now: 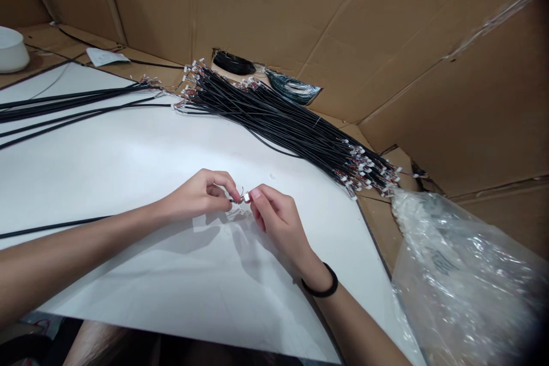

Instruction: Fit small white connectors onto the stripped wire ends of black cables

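Over the middle of the white table (pixel 171 286), my left hand (pixel 206 194) pinches the wired end of a black cable (pixel 55 227), whose length runs off to the left beneath my forearm. Close by on the right, my right hand (pixel 277 211) holds a small white connector (pixel 246 198) between thumb and fingers. Thin wires show in the narrow gap between the two hands. A black band circles my right wrist.
A large bundle of black cables (pixel 274 120) with white connectors lies along the back. More cables (pixel 77 100) lie at the left. A clear plastic bag (pixel 463 280) is at the right, a white container (pixel 12 50) at the far left. Cardboard walls (pixel 274 6) stand behind.
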Action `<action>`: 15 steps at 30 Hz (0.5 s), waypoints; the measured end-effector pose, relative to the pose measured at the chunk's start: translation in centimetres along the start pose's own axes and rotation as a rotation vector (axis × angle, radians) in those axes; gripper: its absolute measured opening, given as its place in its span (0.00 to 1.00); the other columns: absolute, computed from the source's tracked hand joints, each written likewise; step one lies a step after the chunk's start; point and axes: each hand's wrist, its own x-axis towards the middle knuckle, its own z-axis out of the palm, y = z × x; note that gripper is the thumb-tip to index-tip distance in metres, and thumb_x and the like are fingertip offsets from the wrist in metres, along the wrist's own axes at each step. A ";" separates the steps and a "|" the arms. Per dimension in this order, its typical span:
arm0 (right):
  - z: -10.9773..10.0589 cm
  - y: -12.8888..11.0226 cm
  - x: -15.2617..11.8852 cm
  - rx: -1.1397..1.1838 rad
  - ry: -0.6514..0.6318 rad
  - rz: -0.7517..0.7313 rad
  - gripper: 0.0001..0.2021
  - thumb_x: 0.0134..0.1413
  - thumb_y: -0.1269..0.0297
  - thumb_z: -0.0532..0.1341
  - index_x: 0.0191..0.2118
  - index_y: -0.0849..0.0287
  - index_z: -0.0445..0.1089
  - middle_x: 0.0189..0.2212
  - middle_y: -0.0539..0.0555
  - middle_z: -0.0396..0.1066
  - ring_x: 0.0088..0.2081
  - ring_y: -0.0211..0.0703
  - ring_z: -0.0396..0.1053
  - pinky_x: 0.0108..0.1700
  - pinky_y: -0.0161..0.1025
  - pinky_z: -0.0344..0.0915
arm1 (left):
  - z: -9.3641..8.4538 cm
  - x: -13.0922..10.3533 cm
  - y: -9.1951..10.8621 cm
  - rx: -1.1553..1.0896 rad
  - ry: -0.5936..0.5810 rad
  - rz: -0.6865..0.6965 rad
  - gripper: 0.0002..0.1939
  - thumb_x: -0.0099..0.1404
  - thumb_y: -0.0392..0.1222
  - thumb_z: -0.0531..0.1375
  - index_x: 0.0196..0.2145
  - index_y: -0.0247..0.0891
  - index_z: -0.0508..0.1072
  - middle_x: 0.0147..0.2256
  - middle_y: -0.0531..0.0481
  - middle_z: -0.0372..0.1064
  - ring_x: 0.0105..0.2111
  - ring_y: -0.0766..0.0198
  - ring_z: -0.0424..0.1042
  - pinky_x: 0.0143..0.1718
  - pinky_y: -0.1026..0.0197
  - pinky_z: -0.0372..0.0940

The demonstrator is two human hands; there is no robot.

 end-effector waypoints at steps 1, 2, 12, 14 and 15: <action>-0.2 0.1 0.0 -0.075 0.016 -0.074 0.12 0.62 0.63 0.52 0.28 0.59 0.64 0.17 0.45 0.55 0.19 0.33 0.53 0.23 0.33 0.52 | 0.0 0.0 0.0 -0.006 0.004 -0.002 0.05 0.50 0.31 0.61 0.28 0.33 0.75 0.32 0.54 0.66 0.22 0.75 0.63 0.23 0.69 0.57; -0.3 0.2 -0.1 -0.142 0.029 -0.145 0.07 0.60 0.65 0.53 0.33 0.60 0.65 0.18 0.45 0.56 0.20 0.33 0.54 0.23 0.32 0.53 | -0.1 0.0 -0.1 -0.011 0.007 -0.002 0.05 0.50 0.31 0.61 0.28 0.33 0.74 0.32 0.54 0.66 0.22 0.75 0.63 0.23 0.69 0.57; -1.4 1.5 0.5 -0.541 0.058 -0.575 0.09 0.61 0.69 0.57 0.44 0.59 0.71 0.25 0.51 0.67 0.23 0.36 0.59 0.26 0.34 0.55 | -0.1 -0.1 -0.2 -0.037 0.012 0.041 0.04 0.53 0.35 0.63 0.29 0.33 0.75 0.33 0.51 0.68 0.30 0.68 0.69 0.30 0.66 0.63; -1.5 1.6 0.6 -0.538 0.064 -0.583 0.08 0.62 0.69 0.57 0.43 0.60 0.72 0.25 0.52 0.67 0.24 0.37 0.60 0.27 0.34 0.55 | -0.1 -0.1 0.0 -0.032 0.012 0.047 0.05 0.54 0.37 0.64 0.29 0.33 0.75 0.32 0.51 0.68 0.30 0.68 0.69 0.30 0.66 0.63; -1.5 1.6 0.6 -0.530 0.066 -0.585 0.07 0.62 0.69 0.57 0.42 0.60 0.72 0.24 0.52 0.67 0.24 0.37 0.60 0.27 0.35 0.55 | -0.1 -0.2 0.0 -0.027 0.014 0.048 0.06 0.55 0.38 0.65 0.29 0.32 0.75 0.32 0.51 0.68 0.29 0.68 0.68 0.29 0.66 0.62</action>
